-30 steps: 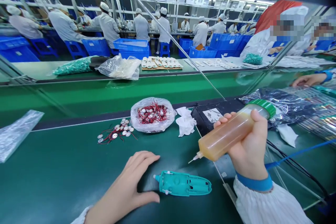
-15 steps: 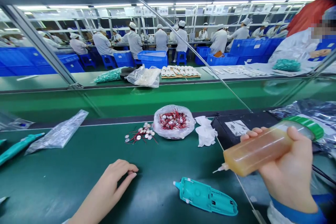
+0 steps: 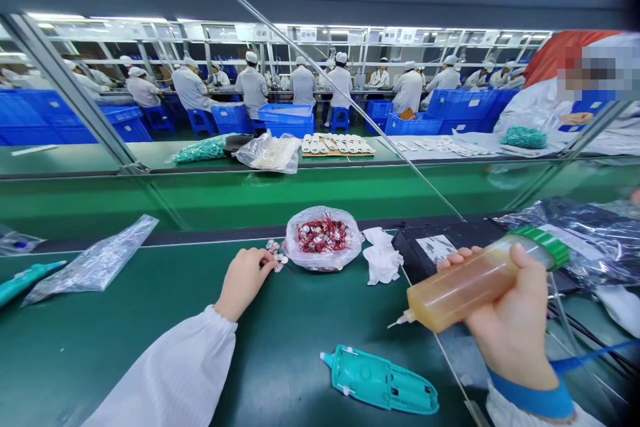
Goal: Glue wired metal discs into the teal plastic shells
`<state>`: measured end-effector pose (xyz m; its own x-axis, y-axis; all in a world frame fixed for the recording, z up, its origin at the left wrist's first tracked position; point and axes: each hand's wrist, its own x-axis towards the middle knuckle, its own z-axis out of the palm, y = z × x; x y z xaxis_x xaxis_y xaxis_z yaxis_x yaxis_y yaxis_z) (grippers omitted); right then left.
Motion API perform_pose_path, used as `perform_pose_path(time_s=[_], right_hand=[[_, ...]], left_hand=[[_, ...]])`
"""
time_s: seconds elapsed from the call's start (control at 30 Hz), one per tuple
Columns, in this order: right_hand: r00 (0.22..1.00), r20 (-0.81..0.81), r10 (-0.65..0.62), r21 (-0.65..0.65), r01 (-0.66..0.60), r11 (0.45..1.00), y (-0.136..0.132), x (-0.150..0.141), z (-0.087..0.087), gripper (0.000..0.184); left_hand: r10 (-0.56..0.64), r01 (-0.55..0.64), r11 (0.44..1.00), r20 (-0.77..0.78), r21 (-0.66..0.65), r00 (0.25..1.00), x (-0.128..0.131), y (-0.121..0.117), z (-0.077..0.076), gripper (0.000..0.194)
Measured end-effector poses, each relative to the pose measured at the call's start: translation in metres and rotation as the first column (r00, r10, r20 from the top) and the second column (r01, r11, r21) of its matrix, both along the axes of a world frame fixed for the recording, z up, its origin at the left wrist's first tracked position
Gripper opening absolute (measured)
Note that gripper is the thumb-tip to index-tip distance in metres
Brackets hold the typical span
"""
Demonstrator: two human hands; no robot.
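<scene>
While the left hand is reaching up: it is pinching in at the wired metal discs left of centre, thumb and forefinger nearly closed; whether a disc is between them, I cannot tell.
Right hand: is wrapping firmly around the amber-filled dispensing bottle, right of the frame, its needle tip pointing down-left, apart from the shell.
Turquoise shell: is lying inner side up on the table, lower centre-right, neither hand touching it.
Done: the white pieces at the shell's narrow end are sitting in place.
Left: no wired disc is showing inside the shell; whether any amber fluid is, I cannot tell.
Changed since the earlier frame: the left hand is now meeting the discs instead of hovering below them; the right is keeping its grip.
</scene>
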<state>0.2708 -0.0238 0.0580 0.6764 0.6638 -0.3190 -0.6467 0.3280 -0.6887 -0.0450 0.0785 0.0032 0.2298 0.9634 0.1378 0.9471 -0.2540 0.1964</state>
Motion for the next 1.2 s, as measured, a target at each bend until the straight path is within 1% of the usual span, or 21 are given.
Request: perform_pose_path(time_s=[0.13,0.3,0.47,0.57,0.8,0.9,0.97,1.03,1.07,1.13,1.2], right_hand=[[0.999,-0.024,0.032,0.017,-0.032,0.999,0.000,0.000,0.000,0.029],[0.999,-0.029,0.034,0.051,-0.032,0.998,0.000,-0.001,0.000,0.031],[0.999,-0.041,0.036,0.059,-0.033,0.998,0.001,-0.002,0.001,0.032],[0.999,-0.035,0.029,0.046,-0.028,0.999,0.001,-0.003,0.002,0.033],[0.997,-0.060,0.038,0.058,-0.035,0.998,0.002,-0.003,0.003,0.031],[0.997,-0.063,0.040,0.061,-0.037,0.997,0.003,-0.002,0.001,0.032],[0.997,-0.063,0.044,0.071,-0.039,0.997,0.003,-0.001,0.000,0.033],[0.997,-0.058,0.048,0.085,-0.043,0.995,0.002,-0.001,-0.001,0.034],[0.997,-0.055,0.052,0.089,-0.046,0.995,0.002,-0.001,-0.001,0.034],[0.997,-0.047,0.060,0.095,-0.055,0.994,0.001,-0.002,-0.002,0.034],[0.997,-0.038,0.067,0.101,-0.063,0.993,0.001,-0.002,-0.002,0.035]], left_hand=[[0.019,-0.019,1.000,-0.067,0.012,0.998,0.000,0.000,0.000,0.013],[0.040,-0.038,0.999,-0.128,0.023,0.991,0.002,-0.001,-0.001,0.018],[0.040,-0.039,0.999,-0.125,0.009,0.991,0.005,-0.001,-0.004,0.019],[0.034,-0.036,0.999,-0.109,-0.015,0.993,0.006,0.000,-0.004,0.020],[0.042,-0.045,0.995,-0.035,-0.088,0.999,0.009,0.005,0.010,0.016],[0.050,-0.050,0.998,-0.001,-0.037,0.999,0.008,-0.001,0.019,0.021],[0.050,-0.050,0.999,0.024,0.019,0.998,0.007,-0.012,0.027,0.024],[0.000,-0.005,0.998,0.078,0.064,0.997,0.010,-0.030,0.036,0.026],[-0.054,0.045,0.996,0.115,0.078,0.992,0.013,-0.041,0.040,0.026],[-0.222,0.195,0.971,0.220,0.139,0.950,0.023,-0.065,0.044,0.027],[-0.357,0.324,0.933,0.280,0.160,0.891,0.038,-0.089,0.042,0.025]])
